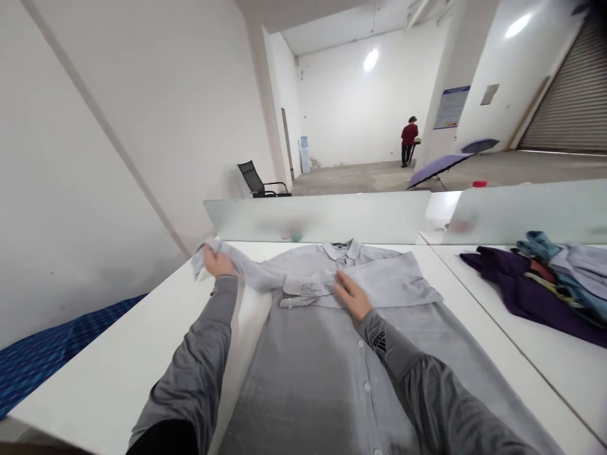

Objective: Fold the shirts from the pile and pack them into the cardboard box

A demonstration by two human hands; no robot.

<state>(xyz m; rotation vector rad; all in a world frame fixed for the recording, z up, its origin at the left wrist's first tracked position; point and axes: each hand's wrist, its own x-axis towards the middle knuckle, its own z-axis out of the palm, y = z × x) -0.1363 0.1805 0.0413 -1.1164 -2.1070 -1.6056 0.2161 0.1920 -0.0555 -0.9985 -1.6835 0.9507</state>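
A light grey button shirt [322,354] lies flat on the white table [109,354], collar away from me. Its right sleeve is folded across the chest. My left hand [215,260] is closed on the cuff end of the left sleeve, holding it out past the shirt's left shoulder. My right hand [351,296] lies flat with fingers stretched out, pressing on the folded sleeve at the chest.
A frosted glass divider [317,218] runs along the table's far edge. A pile of purple, blue and grey clothes [545,278] lies on the neighbouring table to the right. Beyond stand a black chair [258,180], open umbrellas [439,167] and a person [408,140] far off.
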